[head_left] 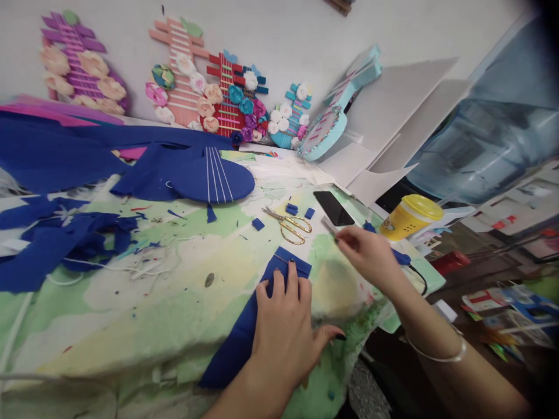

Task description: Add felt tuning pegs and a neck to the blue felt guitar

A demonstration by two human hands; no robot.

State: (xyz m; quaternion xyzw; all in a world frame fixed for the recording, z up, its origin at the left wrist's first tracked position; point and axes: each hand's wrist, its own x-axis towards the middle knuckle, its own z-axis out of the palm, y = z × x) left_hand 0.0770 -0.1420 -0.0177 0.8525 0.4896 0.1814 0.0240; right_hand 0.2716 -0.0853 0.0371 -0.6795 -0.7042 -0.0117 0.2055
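My left hand [283,317] lies with its fingers spread on a folded strip of dark blue cloth [236,352], pressing it to the table. The cloth runs from the front edge up past my fingertips, and part of it is hidden under the palm. Further right, my right hand [371,256] pinches a thin pale stick-like piece [329,224] whose exact kind I cannot make out. Gold-handled scissors [293,226] lie partly open beyond my left fingertips. Beside them are several small blue cloth scraps [258,224]. A dark phone [334,208] rests just behind my right hand.
A blue cloth-covered guitar-like body [213,177] with white strings lies at the back. Blue offcuts [100,233] pile up on the left. Decorated instrument models [177,75] lean on the wall. A yellow lidded cup [408,216] stands right, before white boards [397,122].
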